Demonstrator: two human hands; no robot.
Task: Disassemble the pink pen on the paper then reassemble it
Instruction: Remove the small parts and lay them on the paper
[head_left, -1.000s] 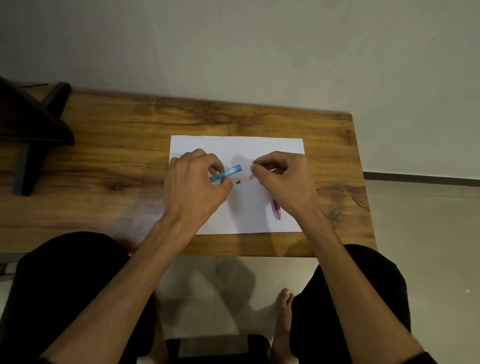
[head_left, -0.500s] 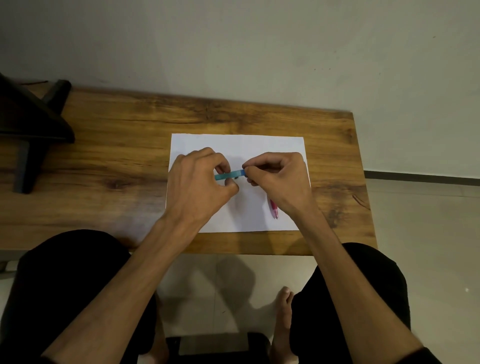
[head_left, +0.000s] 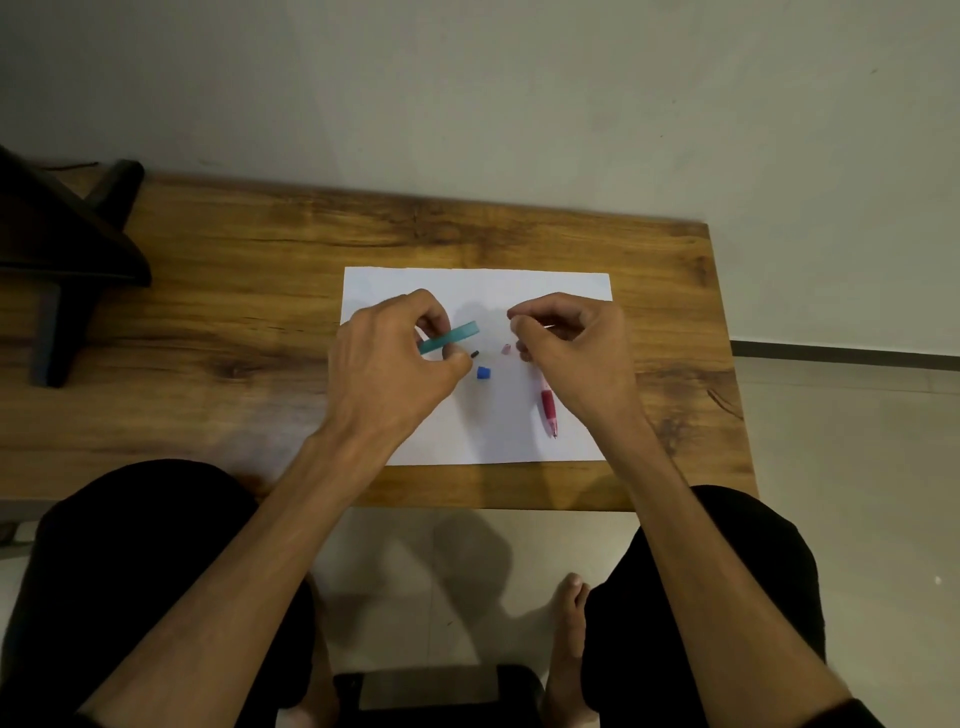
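Observation:
A white paper (head_left: 483, 283) lies on the wooden table (head_left: 260, 249). My left hand (head_left: 395, 358) pinches a teal pen barrel (head_left: 449, 336), which points up and to the right. My right hand (head_left: 566, 343) is curled, thumb and forefinger pinched together, with a thin pale rod (head_left: 545, 326) just showing inside the fingers. The pink pen (head_left: 548, 410) lies on the paper, its upper end hidden under my right hand. Loose on the paper between my hands are a small blue cap (head_left: 483, 372), a tiny black piece (head_left: 474, 354) and a tiny pink piece (head_left: 506, 348).
A black stand (head_left: 62, 244) occupies the table's far left. The table's right edge (head_left: 727, 364) is close to my right hand, with floor beyond it. My knees sit below the near edge.
My hands met at the teal barrel's end, then drew apart. The blue cap, which was on the barrel's end, now lies on the paper.

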